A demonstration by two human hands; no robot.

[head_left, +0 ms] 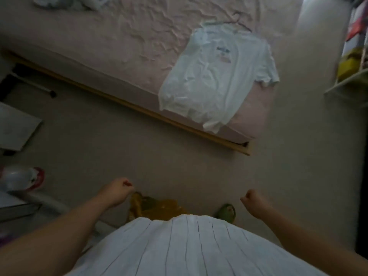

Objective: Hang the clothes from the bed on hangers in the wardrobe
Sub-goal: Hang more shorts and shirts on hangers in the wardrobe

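A white T-shirt [217, 76] with a small chest print lies spread flat near the corner of the bed [123, 32], which has a wrinkled pink sheet. A hanger [229, 24] pokes out at the shirt's collar. More pale clothes [65, 2] are bunched at the bed's far left edge. My left hand [119, 191] and my right hand [253, 202] hover low over the floor, well short of the bed. Both are curled into loose fists with nothing in them. The wardrobe is out of view.
The bed's wooden base rail [139, 108] runs diagonally across the floor. A white shelf unit [350, 56] with boxes stands at the right. Low furniture and a red-and-white object [25, 178] sit at the left. My feet in green slippers [227, 212] stand on the beige floor.
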